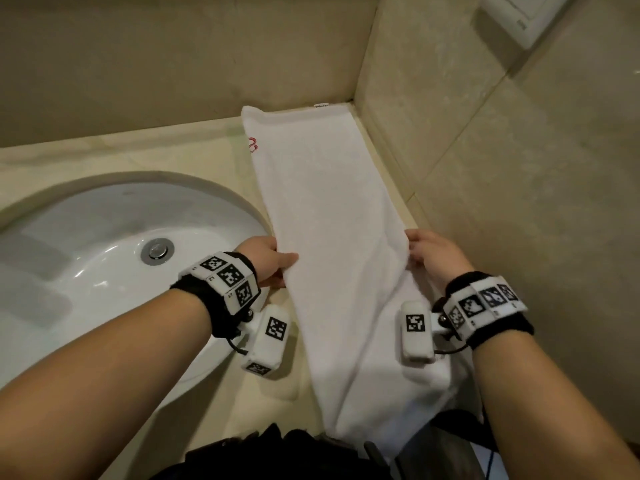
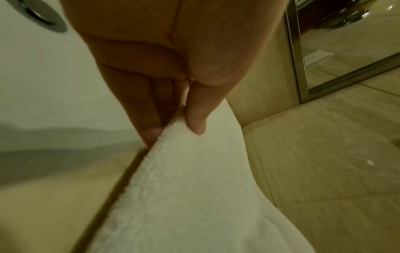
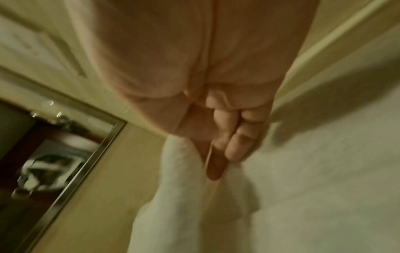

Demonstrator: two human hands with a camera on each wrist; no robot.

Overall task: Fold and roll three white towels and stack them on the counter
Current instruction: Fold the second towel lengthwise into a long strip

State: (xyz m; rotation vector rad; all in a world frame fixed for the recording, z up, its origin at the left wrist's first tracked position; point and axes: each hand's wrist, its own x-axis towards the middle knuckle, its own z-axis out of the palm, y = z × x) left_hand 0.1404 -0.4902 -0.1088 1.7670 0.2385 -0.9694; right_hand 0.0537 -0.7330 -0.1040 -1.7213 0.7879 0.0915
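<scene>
A long white towel [image 1: 332, 237] lies on the counter [image 1: 194, 157], running from 12 to 6 o'clock, the sink [image 1: 104, 244] at its 9. The left hand [image 1: 268, 259] pinches its left edge; the right hand [image 1: 434, 256] pinches its right edge

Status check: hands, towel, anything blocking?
Left hand pinches long white terry towel at left edge; right hand pinches right edge. Towel folded lengthwise on counter, unrolled. White oval sink alongside, not blocking.
</scene>
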